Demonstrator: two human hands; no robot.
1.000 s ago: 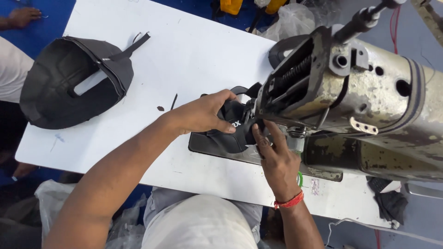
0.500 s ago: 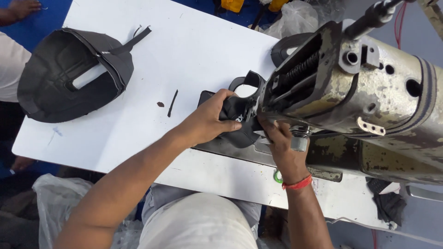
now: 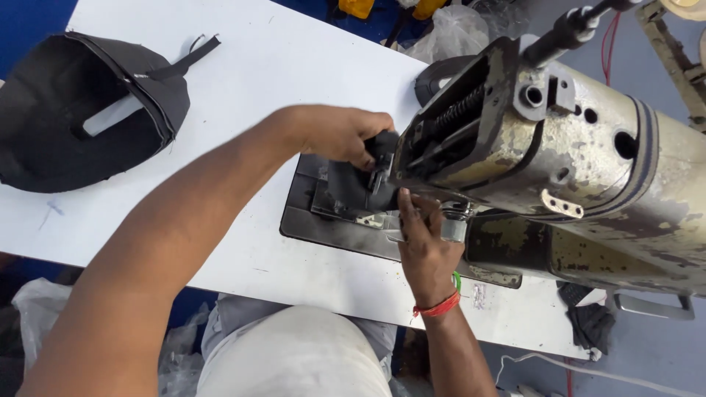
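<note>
Two bare hands are working at the head of a worn, cream-coloured sewing machine (image 3: 573, 169) that is standing on the right side of a white desk (image 3: 294, 66). The left hand (image 3: 334, 132) is closing its fingers around a small black fabric piece (image 3: 353, 187), gripping its far edge and pressing it against the needle area, just left of the machine head. The right hand (image 3: 426, 246), wearing a red thread band (image 3: 439, 307) at the wrist, is lying near the front edge of the machine bed with its fingers stretched flat on the fabric's near edge, touching the dark metal plate (image 3: 316, 224) set into the desk; it is pressing rather than gripping. Well apart, at the far left of the desk, a larger black stitched shell (image 3: 66, 125) with a loose strap is lying open side up
</note>
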